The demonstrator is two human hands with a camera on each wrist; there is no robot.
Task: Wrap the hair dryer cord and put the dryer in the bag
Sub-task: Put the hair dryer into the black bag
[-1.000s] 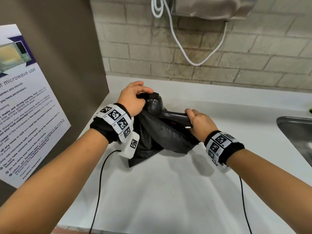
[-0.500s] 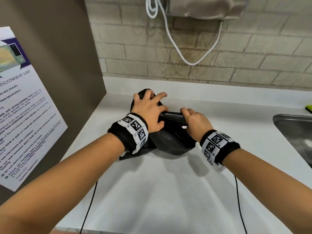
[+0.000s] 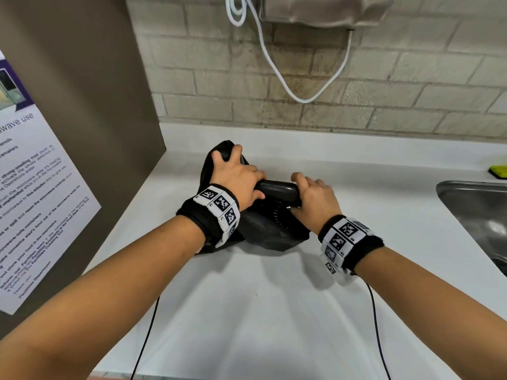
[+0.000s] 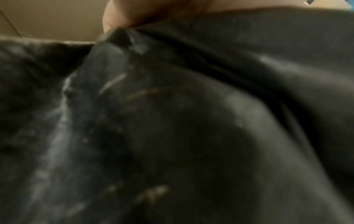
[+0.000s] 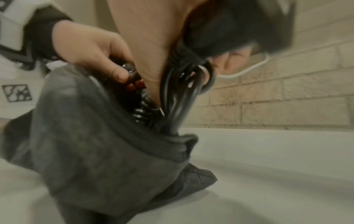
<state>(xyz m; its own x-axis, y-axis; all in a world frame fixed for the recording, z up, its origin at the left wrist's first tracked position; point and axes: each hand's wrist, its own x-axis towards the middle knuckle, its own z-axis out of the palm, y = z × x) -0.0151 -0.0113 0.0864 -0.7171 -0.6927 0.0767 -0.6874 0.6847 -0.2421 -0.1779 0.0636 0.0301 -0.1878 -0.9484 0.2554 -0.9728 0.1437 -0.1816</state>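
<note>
A black hair dryer lies sideways on the white counter (image 3: 274, 311), its head inside a black cloth bag (image 3: 274, 238). Only the dryer's handle (image 3: 277, 191) sticks out. My left hand (image 3: 236, 172) grips the bag over the dryer's head, fingers curled over the top. In the left wrist view the bag's cloth (image 4: 172, 121) fills the picture. My right hand (image 3: 311, 194) holds the end of the handle. The black cord (image 5: 180, 84) hangs in loops from the handle, beside the bag's mouth (image 5: 149, 136), with my left hand's thumb (image 5: 116, 72) at the rim.
A steel sink (image 3: 472, 212) is set in the counter at the right, with a yellow-green sponge (image 3: 498, 171) behind it. A brown panel with a poster (image 3: 41, 187) walls off the left. A white cable (image 3: 274, 64) hangs on the brick wall.
My left hand left the bare dryer head and now grips the bag drawn over it. The dryer sits deeper in the bag. My right hand stays on the handle.
</note>
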